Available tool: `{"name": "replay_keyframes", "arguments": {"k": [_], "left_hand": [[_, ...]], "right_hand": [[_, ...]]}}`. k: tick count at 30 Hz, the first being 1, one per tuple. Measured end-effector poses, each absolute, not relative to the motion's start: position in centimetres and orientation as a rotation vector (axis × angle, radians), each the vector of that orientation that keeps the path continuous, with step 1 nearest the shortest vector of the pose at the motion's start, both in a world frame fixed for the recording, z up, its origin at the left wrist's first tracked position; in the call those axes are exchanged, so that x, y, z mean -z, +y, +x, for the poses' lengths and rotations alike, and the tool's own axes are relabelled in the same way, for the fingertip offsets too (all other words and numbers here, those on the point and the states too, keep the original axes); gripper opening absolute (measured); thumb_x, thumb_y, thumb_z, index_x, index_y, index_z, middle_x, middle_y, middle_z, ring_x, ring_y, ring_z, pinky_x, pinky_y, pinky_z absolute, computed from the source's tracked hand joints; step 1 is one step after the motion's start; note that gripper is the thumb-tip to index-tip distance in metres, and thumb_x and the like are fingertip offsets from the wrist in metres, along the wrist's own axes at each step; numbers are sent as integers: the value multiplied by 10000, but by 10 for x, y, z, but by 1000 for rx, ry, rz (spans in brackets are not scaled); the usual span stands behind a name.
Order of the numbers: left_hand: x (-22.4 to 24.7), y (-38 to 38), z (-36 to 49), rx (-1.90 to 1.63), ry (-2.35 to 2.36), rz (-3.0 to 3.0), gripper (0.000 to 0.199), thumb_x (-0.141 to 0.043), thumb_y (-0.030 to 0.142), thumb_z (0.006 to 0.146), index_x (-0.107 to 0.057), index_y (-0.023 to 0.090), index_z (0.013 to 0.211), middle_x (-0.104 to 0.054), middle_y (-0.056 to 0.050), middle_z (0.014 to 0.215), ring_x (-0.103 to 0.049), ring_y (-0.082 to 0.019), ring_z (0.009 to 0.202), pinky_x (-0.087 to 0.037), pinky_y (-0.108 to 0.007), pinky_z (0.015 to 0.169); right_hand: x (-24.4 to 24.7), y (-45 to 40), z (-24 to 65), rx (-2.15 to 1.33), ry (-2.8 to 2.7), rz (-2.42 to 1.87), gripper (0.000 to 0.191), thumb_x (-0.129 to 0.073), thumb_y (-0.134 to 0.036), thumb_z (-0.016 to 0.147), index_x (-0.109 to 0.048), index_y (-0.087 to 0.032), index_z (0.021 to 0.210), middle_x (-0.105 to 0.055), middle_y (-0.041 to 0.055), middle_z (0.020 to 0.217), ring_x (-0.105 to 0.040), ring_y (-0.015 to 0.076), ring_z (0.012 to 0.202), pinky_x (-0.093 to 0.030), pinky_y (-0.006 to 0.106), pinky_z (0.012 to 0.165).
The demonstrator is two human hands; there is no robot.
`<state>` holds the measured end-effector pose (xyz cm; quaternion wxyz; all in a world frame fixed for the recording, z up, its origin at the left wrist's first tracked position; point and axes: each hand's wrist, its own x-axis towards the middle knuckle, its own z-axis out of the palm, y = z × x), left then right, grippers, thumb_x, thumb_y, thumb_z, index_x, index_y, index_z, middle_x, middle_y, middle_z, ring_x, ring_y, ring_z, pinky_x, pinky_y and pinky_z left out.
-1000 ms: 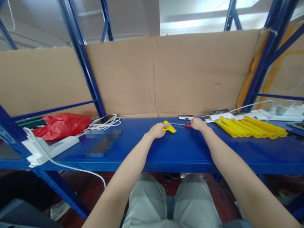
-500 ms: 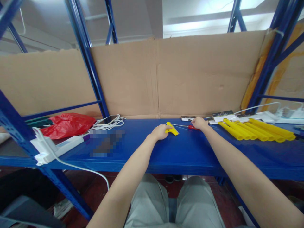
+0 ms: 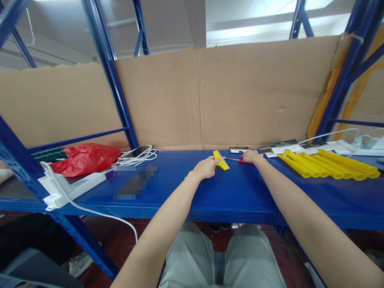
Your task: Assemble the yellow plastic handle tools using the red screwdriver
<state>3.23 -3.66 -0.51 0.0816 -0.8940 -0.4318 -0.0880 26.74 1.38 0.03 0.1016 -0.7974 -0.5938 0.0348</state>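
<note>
My left hand (image 3: 205, 168) is at the yellow scraper head (image 3: 222, 161), over the middle of the blue shelf. The index finger stretches across the yellow piece and the other fingers curl below. Part of the piece is hidden behind the fingers. My right hand (image 3: 253, 155) is closed around the red handle of a screwdriver (image 3: 243, 161). Its thin metal shaft points left, with the tip at the scraper head's right side. Whether the tip sits in a screw is too small to tell.
Several yellow tubes (image 3: 330, 165) lie at the right, beside black-and-white packets (image 3: 283, 146). One small packet (image 3: 238, 149) lies by the cardboard back (image 3: 240, 96). On the left are a red plastic bag (image 3: 90, 159), white cable (image 3: 139, 156) and a power strip (image 3: 79, 188). Blue posts (image 3: 111, 80) frame the shelf.
My left index finger has straightened across the scraper head, which now shows more of its face and sits slightly further right. The right hand and screwdriver have barely moved.
</note>
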Motion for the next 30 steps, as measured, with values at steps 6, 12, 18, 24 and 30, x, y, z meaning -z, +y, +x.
{"name": "replay_keyframes", "arguments": {"k": [6, 12, 18, 24, 30], "left_hand": [[3, -39, 34, 230, -1286, -2662, 532, -351, 161, 912, -391, 341, 1411, -535, -66, 1136, -622, -187, 919, -455, -300, 838], [4, -37, 36, 226, -1259, -2681, 542, -356, 154, 909, -382, 350, 1413, -534, -67, 1120, -608, -202, 960, -455, -304, 835], [1, -42, 38, 228, -1219, -2659, 556, -337, 172, 919, -312, 349, 1445, -527, -71, 1151, -621, -184, 904, -463, -299, 826], [4, -43, 41, 177, -1173, -2672, 559, -353, 160, 902, -344, 342, 1431, -508, -76, 1237, -622, -193, 951, -467, -304, 845], [8, -45, 44, 123, -1150, -2697, 565, -375, 175, 897, -336, 351, 1433, -516, -74, 1234, -621, -207, 967, -470, -303, 833]], "right_hand": [[3, 13, 269, -39, -1831, -2341, 377, -479, -259, 828, -670, -213, 1150, -552, 147, 1305, -420, 351, 1253, -333, 577, 976], [0, 8, 261, 95, -1937, -2335, 382, -431, -231, 841, -669, -147, 1127, -572, 174, 1283, -441, 340, 1241, -310, 565, 997], [-1, 9, 264, 29, -1769, -2310, 346, -475, -359, 868, -689, -164, 1057, -641, 169, 1162, -532, 306, 1167, -384, 489, 960], [0, 13, 270, -31, -1698, -2273, 241, -645, -322, 757, -706, -181, 942, -676, 134, 1070, -578, 294, 1101, -425, 453, 918], [8, 27, 278, -66, -1675, -2287, 279, -683, -282, 710, -700, -184, 970, -674, 130, 1054, -579, 290, 1089, -436, 450, 913]]}}
